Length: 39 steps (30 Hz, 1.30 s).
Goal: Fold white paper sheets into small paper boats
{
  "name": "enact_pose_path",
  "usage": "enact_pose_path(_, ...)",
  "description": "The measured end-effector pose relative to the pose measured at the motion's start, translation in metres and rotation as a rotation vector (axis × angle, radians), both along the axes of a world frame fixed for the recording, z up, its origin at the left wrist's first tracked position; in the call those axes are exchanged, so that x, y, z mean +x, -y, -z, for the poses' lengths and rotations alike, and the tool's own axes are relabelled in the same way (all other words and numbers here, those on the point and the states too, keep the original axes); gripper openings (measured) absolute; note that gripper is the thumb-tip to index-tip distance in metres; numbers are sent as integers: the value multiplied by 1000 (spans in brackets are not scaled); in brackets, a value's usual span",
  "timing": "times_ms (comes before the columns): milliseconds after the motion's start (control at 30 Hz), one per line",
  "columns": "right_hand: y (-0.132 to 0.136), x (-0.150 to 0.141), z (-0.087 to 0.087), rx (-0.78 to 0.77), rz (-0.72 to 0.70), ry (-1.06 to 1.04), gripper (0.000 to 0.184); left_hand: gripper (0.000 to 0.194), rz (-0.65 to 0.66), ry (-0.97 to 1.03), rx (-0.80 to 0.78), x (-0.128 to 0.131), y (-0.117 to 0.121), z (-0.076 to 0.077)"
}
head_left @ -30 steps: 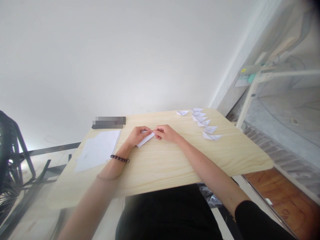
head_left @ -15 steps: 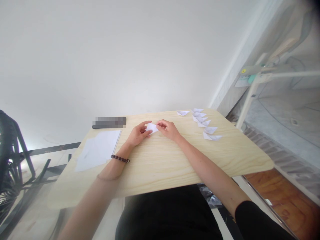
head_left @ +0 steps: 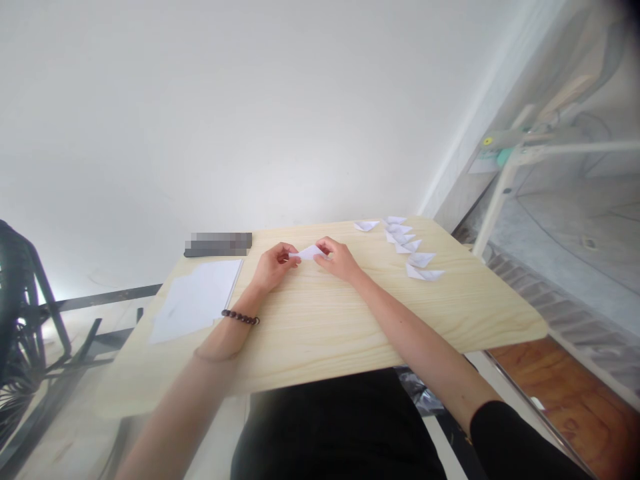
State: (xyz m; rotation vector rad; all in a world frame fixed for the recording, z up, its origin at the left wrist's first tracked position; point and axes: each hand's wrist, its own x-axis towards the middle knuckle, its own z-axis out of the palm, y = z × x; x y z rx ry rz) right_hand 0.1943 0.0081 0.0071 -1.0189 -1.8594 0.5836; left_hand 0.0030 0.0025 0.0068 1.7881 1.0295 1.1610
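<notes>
A small folded white paper (head_left: 309,253) is stretched between my two hands above the middle of the table, its upper edge rising to a low peak. My left hand (head_left: 275,268) pinches its left end between thumb and fingers; a dark beaded bracelet (head_left: 241,317) circles that wrist. The right end is gripped by my right hand (head_left: 339,259), thumb in front and fingers curled behind. To the right lie several folded paper boats (head_left: 424,273), set in a slanting row, with one more paper boat (head_left: 367,227) apart near the back edge.
White paper sheets (head_left: 197,300) lie stacked on the left of the wooden table (head_left: 320,340). Behind them is a dark, pixelated long object (head_left: 219,245). A white wall (head_left: 300,113) stands close behind the table. A pale metal frame (head_left: 495,207) rises at the right.
The folded paper has turned from a squarish shape into a wider, peaked one. My left fingers have closed in at its left end; the paper boats have stayed put.
</notes>
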Motion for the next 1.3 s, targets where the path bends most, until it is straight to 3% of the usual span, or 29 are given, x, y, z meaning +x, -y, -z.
enact_pose_path(200,5,-1,-4,20,-77,56,15,20,22,7,-16,2,4,-5)
enact_pose_path(400,4,-1,-5,33,-30,32,14,26,26,115,-13,4,6,-7)
enact_pose_path(767,6,-2,-6,10,-44,18,14,28,7,99,-2,4,5,-6)
enact_pose_path(1067,6,-2,-6,61,-61,66,17,27,-20,-98,-9,2,8,-9)
enact_pose_path(1300,3,0,-5,121,-111,69,14,33,94,-96,-14,4,10,-12)
